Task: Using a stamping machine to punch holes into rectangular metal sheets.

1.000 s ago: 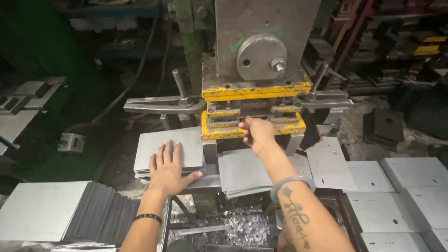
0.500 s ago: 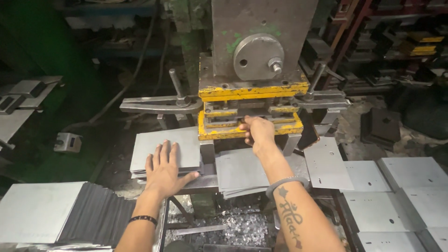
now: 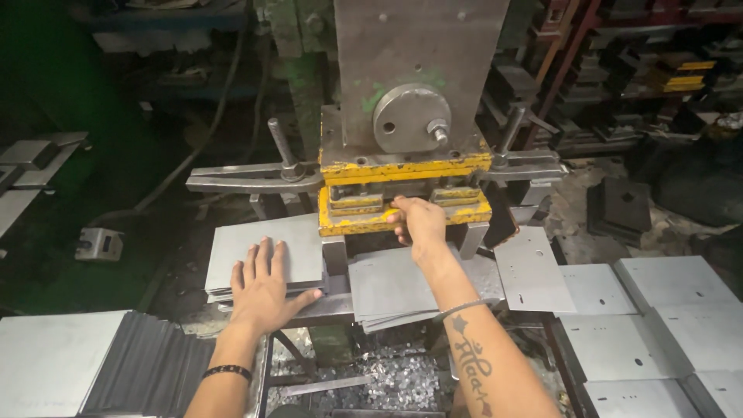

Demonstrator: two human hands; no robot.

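My left hand point(image 3: 263, 285) lies flat, fingers spread, on a small stack of grey metal sheets point(image 3: 290, 244) left of the press. My right hand point(image 3: 419, 222) reaches into the slot of the yellow die point(image 3: 352, 223) of the punch press point(image 3: 410, 93); its fingers are curled at the die's front, and what they grip is hidden. Under my right forearm lies another stack of grey sheets point(image 3: 383, 282).
Punched sheets point(image 3: 658, 310) with small holes lie spread at the right. A fanned pile of dark sheets point(image 3: 147, 364) and a pale plate point(image 3: 46, 364) sit at the lower left. Metal slugs point(image 3: 387, 383) litter the space below. Clamp bars point(image 3: 240, 178) jut out sideways.
Both hands stay nearly where they were. The view has shifted slightly, so the press appears a little higher and to the left.
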